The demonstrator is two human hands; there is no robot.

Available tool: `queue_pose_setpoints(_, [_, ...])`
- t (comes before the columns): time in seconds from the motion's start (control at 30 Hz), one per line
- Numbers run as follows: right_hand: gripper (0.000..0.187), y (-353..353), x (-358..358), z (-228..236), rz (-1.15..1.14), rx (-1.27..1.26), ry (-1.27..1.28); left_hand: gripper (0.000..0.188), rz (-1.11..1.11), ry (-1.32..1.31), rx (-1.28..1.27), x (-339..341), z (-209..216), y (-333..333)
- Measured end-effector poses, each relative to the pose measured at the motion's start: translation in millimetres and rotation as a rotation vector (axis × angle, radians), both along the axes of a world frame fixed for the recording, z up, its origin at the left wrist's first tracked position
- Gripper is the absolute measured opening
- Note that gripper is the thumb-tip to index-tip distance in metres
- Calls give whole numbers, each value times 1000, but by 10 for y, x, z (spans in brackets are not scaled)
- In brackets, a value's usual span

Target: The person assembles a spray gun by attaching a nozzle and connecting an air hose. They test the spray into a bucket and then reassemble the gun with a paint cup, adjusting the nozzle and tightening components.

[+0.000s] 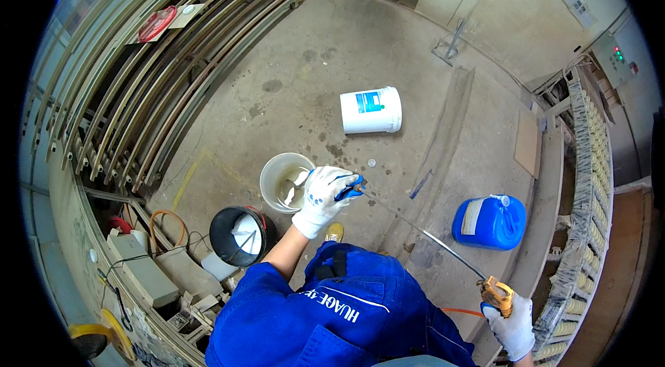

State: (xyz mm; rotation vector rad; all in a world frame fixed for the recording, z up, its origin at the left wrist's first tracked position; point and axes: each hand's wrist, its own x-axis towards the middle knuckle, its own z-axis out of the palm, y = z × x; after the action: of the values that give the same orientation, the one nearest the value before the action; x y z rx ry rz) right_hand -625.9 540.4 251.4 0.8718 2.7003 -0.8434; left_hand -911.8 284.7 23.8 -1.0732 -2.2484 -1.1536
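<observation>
Though slender, rod (450, 250) aslant toward left hand (324, 197)

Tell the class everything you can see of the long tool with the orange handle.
The long tool is thin, straight and silvery, apparently metal, with an orange, plastic-looking handle at one end. It slants across the picture, held off the floor. The right gloved hand grips the handle; the left gloved hand closes around the other end, partly hiding its tip.

Right hand (512, 332) grips an orange-handled metal rod (454, 253), left hand (325, 199) at its tip
</observation>
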Motion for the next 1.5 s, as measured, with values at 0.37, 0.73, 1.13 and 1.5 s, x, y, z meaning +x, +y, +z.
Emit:
queue_pose_setpoints(0.37, [32, 6, 16, -33, -7, -3, -4, 40, -12, -5, 18, 11, -7, 7])
queue_pose_setpoints(0.73, [31, 14, 4, -4, -43, -41, -62, 37, -10, 69, 0, -3, 43, -10])
queue_pose_setpoints(1.13, [32, 29, 43, 104, -23, 80, -61, 32, -70, 140, -67, -23, 225, -19])
queue_pose_setpoints(1.5, [30, 111, 89, 81, -29, 49, -94, 35, -104, 84, -53, -42, 159, -25])
